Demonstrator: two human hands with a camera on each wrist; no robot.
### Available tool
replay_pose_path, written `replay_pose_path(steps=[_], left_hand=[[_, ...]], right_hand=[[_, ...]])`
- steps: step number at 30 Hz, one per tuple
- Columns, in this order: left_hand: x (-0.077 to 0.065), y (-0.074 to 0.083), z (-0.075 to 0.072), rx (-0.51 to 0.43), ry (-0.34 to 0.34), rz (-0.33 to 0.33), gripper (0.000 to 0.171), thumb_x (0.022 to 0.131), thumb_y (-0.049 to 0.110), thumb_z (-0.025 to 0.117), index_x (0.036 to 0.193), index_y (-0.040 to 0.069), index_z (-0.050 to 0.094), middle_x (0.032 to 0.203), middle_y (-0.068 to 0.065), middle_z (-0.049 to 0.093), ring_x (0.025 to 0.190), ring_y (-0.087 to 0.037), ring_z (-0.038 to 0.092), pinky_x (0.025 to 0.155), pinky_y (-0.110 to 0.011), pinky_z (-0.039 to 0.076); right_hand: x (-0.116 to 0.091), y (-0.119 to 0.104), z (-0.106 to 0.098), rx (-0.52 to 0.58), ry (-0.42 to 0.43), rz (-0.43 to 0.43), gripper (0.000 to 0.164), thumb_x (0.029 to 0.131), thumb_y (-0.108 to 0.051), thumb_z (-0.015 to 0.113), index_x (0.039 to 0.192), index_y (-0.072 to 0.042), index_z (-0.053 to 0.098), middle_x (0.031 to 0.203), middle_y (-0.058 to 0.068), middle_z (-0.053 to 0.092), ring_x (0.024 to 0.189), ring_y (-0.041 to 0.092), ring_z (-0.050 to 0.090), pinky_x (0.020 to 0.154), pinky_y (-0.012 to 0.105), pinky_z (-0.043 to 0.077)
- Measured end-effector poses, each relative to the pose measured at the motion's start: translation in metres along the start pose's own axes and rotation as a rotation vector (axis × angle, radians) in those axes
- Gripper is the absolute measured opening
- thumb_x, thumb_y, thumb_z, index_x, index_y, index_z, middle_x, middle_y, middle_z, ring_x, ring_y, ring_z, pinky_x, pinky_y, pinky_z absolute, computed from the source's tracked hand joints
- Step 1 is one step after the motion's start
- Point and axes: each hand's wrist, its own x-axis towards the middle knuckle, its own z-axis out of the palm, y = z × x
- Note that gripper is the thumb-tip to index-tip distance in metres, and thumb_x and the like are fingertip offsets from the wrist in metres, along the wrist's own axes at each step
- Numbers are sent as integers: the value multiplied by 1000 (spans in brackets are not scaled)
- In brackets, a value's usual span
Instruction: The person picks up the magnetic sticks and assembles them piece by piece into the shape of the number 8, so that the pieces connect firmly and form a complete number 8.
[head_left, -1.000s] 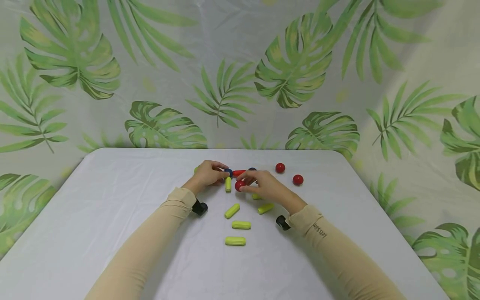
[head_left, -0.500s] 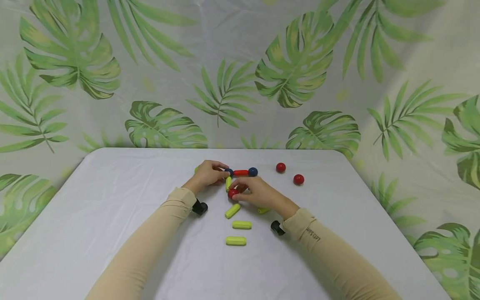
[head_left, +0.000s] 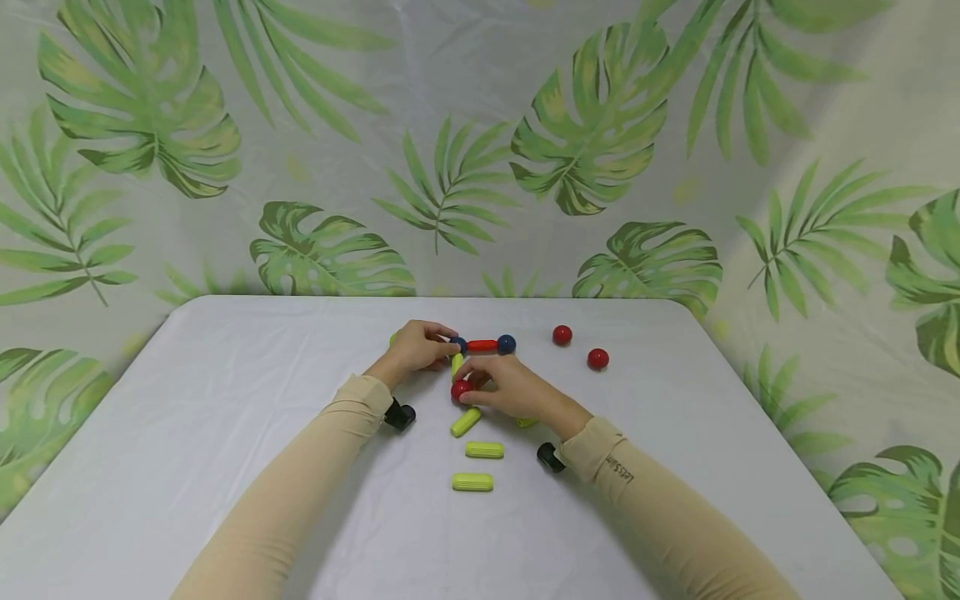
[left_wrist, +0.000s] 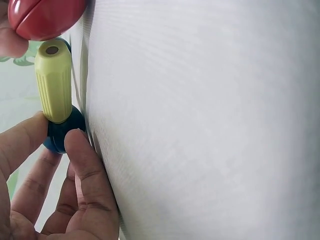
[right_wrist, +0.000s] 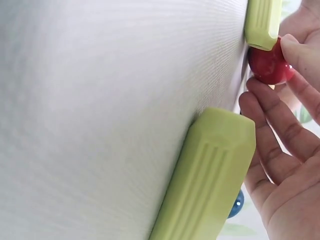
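My left hand point(head_left: 420, 346) pinches a blue ball point(left_wrist: 65, 137) between thumb and fingers. From that ball a ribbed yellow-green rod point(left_wrist: 54, 85) points toward me, a dark dot on its end. My right hand point(head_left: 517, 390) grips a red ball point(head_left: 461, 392) by thumb and fingertips, right at the rod's near end. In the left wrist view the red ball point(left_wrist: 47, 17) sits close by that dotted end. A red rod point(head_left: 482, 346) runs rightward from the held blue ball to a second blue ball point(head_left: 507, 344).
Loose yellow-green rods lie in front of the hands: a slanted rod point(head_left: 466, 422), a middle rod point(head_left: 484, 450) and a near rod point(head_left: 472, 482). Another rod point(head_left: 527, 422) is partly under my right hand. Two red balls point(head_left: 562, 335) point(head_left: 597, 359) rest at the back right of the white table point(head_left: 225, 467).
My right hand has carried the red ball left and toward me, to the near end of the yellow-green rod, uncovering the red rod and second blue ball. My left hand stays put.
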Motion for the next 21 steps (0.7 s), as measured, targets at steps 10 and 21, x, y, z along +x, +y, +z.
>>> replay_pose_path(steps=[10, 21], left_hand=[[1, 0, -1, -14, -1, 1, 34, 100, 22, 78, 132, 9, 76, 123, -15, 74, 84, -14, 69, 73, -23, 60], [2, -2, -1, -22, -5, -1, 35, 99, 21, 78, 132, 9, 76, 121, -14, 74, 82, -14, 68, 72, -22, 60]], right_hand=[[2, -3, -1, 0, 10, 5, 30, 99, -24, 80, 126, -15, 70, 111, 1, 78, 104, 14, 73, 97, 35, 61], [3, -1, 0, -5, 27, -15, 30, 98, -24, 81, 123, -13, 69, 111, 3, 78, 104, 16, 73, 97, 37, 61]])
